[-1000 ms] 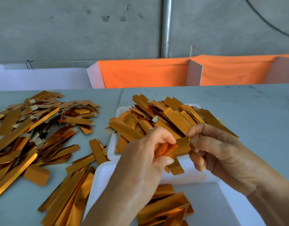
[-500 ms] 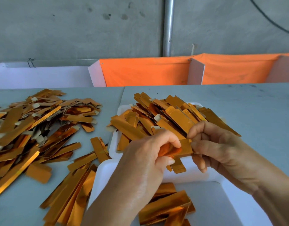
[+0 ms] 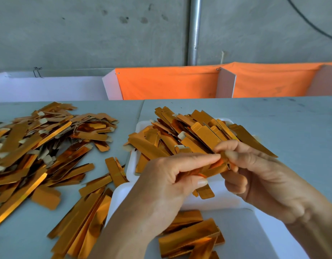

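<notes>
A pale grey tabletop [image 3: 273, 128] runs back to a bare concrete wall [image 3: 86, 34] with an upright metal pipe [image 3: 195, 30]. A stretched orange cloth [image 3: 170, 83] hangs behind the far white foam tray [image 3: 132, 165]. That tray is heaped with shiny gold foil card strips [image 3: 202, 135]. Left of it a loose pile of the same strips [image 3: 40, 139] sprawls on the table. Just in front of it, touching, sits a second white foam tray [image 3: 255, 230] holding a few folded gold pieces [image 3: 189, 234]. Over the far tray's near edge, both hands hold one folded gold foil strip [image 3: 215, 170]. The left hand [image 3: 169, 182] pinches it between thumb and forefinger, and the right hand [image 3: 264, 176] curls its fingers round the other end.
</notes>
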The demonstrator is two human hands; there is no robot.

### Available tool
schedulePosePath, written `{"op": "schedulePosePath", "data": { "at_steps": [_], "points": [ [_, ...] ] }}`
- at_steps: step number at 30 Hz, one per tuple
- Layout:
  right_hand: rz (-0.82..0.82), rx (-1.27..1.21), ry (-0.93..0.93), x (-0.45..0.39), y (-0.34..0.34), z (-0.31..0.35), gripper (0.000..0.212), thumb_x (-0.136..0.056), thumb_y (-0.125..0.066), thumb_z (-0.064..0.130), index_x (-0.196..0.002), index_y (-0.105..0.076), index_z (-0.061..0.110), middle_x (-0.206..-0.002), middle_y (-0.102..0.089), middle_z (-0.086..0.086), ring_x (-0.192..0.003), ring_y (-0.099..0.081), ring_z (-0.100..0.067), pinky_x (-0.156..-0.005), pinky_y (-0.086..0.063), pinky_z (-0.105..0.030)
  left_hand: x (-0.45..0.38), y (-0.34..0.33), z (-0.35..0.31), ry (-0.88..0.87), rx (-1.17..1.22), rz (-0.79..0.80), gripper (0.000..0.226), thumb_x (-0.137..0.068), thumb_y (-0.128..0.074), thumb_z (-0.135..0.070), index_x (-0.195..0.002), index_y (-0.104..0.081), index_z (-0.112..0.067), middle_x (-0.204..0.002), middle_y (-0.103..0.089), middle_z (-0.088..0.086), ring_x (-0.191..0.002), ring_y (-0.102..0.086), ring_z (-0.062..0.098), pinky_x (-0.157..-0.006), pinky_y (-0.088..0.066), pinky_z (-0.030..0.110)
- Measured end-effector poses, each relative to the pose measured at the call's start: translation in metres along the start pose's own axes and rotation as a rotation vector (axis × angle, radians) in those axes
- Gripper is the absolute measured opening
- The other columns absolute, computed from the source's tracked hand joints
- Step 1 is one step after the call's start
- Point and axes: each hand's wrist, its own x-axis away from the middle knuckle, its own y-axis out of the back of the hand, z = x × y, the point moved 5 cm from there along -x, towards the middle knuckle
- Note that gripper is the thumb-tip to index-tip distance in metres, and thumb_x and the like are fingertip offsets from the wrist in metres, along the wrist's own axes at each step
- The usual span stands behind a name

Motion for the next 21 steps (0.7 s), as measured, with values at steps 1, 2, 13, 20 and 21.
{"op": "schedulePosePath", "data": {
  "at_steps": [1,2,13,20,21],
  "points": [
    [-0.005,-0.009,0.000,0.000,0.001,0.000,0.043,-0.055,-0.091,0.023,-0.091,-0.072,0.009,-0.061,-0.049,-0.002,-0.043,-0.048,-0.009,-0.042,-0.044,-0.020,0.000,-0.001,0.000,0.000,0.009,0.008,0.049,-0.086,-0.063,-0.006,-0.105,-0.064,-0.051,-0.113,-0.059,-0.037,-0.111,-0.051,-0.016,-0.093,-0.037,0.003],
    [-0.003,-0.016,-0.001,0.000,0.001,-0.001,0.043,-0.054,-0.092,0.023,-0.089,-0.072,0.009,-0.060,-0.048,-0.002,-0.042,-0.047,-0.009,-0.042,-0.043,-0.020,0.000,-0.001,-0.001,-0.001,0.009,0.014,0.049,-0.086,-0.063,-0.006,-0.105,-0.063,-0.051,-0.113,-0.059,-0.038,-0.111,-0.050,-0.016,-0.093,-0.037,0.003],
    [0.057,-0.005,-0.109,-0.002,-0.001,-0.009,0.032,-0.057,-0.091,0.023,-0.075,-0.067,0.011,-0.057,-0.048,0.000,-0.046,-0.050,-0.010,-0.045,-0.045,-0.021,0.001,0.000,0.007,0.068,0.031,0.060,0.050,-0.087,-0.064,-0.009,-0.105,-0.062,-0.055,-0.107,-0.066,-0.027,-0.108,-0.059,-0.005,-0.095,-0.047,0.024],
    [0.017,0.011,-0.109,0.001,-0.002,-0.008,0.043,-0.051,-0.094,0.030,-0.082,-0.071,0.011,-0.059,-0.049,-0.003,-0.049,-0.053,-0.012,-0.047,-0.048,-0.023,0.000,-0.004,0.009,0.141,0.113,0.071,0.037,-0.084,-0.066,-0.005,-0.105,-0.060,-0.034,-0.107,-0.070,-0.016,-0.106,-0.062,0.001,-0.097,-0.045,0.034],
    [0.012,0.011,-0.106,0.001,-0.002,-0.007,0.044,-0.049,-0.094,0.029,-0.082,-0.071,0.011,-0.059,-0.049,-0.003,-0.048,-0.054,-0.012,-0.047,-0.049,-0.023,0.000,-0.004,0.009,0.150,0.113,0.064,0.036,-0.083,-0.068,-0.006,-0.104,-0.057,-0.034,-0.105,-0.070,-0.017,-0.105,-0.062,0.000,-0.097,-0.046,0.034]
  ]
}}
